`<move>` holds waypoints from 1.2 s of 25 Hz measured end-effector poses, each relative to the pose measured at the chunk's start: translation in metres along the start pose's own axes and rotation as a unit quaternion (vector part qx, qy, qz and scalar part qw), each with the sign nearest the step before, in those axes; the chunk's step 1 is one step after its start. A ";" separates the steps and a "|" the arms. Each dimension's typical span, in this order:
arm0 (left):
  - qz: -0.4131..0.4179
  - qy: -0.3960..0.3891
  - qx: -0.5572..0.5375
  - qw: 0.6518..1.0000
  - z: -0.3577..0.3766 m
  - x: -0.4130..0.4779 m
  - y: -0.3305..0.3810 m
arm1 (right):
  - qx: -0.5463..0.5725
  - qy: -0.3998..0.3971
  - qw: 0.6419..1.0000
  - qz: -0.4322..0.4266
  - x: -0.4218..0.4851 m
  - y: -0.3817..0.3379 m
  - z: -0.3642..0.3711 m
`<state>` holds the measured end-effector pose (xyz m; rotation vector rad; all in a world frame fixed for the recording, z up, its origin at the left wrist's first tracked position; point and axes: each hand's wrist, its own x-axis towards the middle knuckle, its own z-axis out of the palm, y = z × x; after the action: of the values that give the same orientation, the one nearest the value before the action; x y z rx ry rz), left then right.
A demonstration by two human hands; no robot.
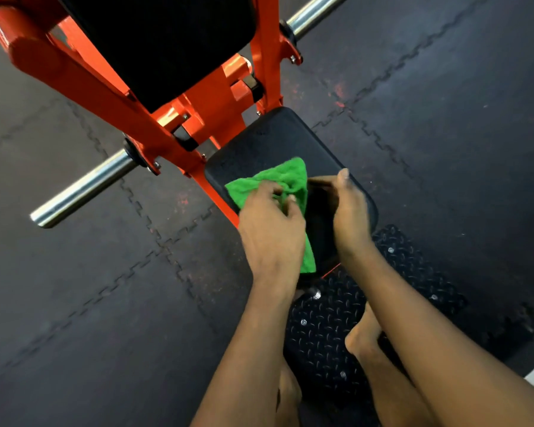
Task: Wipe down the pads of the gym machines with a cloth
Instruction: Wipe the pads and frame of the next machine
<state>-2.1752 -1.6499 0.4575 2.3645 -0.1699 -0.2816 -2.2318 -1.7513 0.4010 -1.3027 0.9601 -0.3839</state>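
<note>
Cloth (269,180), green, is gripped in the curled left hand (270,229) on the orange machine's black seat pad (278,137); right hand (350,217) is laid alongside, whether it holds anything cannot be told.

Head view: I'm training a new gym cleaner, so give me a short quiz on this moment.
1. True or false: the green cloth lies on the floor mat.
2. Which of the hands grips the cloth?
3. Fill in: the machine's frame is painted ____.
Key: 1 false, it lies on the seat pad; 2 the left hand; 3 orange.
</note>
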 end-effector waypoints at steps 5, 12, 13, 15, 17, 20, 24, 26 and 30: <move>0.037 -0.104 0.251 0.962 0.065 0.001 -0.032 | -0.326 0.185 0.921 0.105 0.052 0.020 -0.035; -0.100 -0.024 0.208 0.973 0.087 -0.018 -0.049 | -0.366 0.222 0.889 0.161 0.052 0.018 -0.024; -0.128 -0.019 0.188 0.974 0.086 -0.014 -0.050 | -0.370 0.224 0.887 0.162 0.053 0.018 -0.023; -0.159 -0.004 0.158 0.974 0.085 0.004 -0.051 | -0.371 0.229 0.885 0.163 0.054 0.018 -0.021; -0.157 0.025 0.161 0.974 0.083 0.034 -0.054 | -0.372 0.242 0.881 0.165 0.056 0.018 -0.018; -0.161 0.049 0.158 0.973 0.071 0.104 -0.061 | -0.382 0.255 0.873 0.164 0.058 0.021 -0.018; -0.152 0.067 0.169 0.972 0.065 0.119 -0.064 | -0.383 0.264 0.871 0.158 0.059 0.020 -0.016; -0.144 0.062 0.177 0.972 0.076 0.058 -0.059 | -0.384 0.266 0.871 0.153 0.057 0.021 -0.015; -0.157 0.021 0.141 0.977 0.086 0.005 -0.052 | -0.383 0.268 0.873 0.138 0.056 0.021 -0.016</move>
<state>-2.1895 -1.6708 0.3603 2.6763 0.2006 -0.3795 -2.2178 -1.7964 0.3611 -1.7701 1.8758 -0.1272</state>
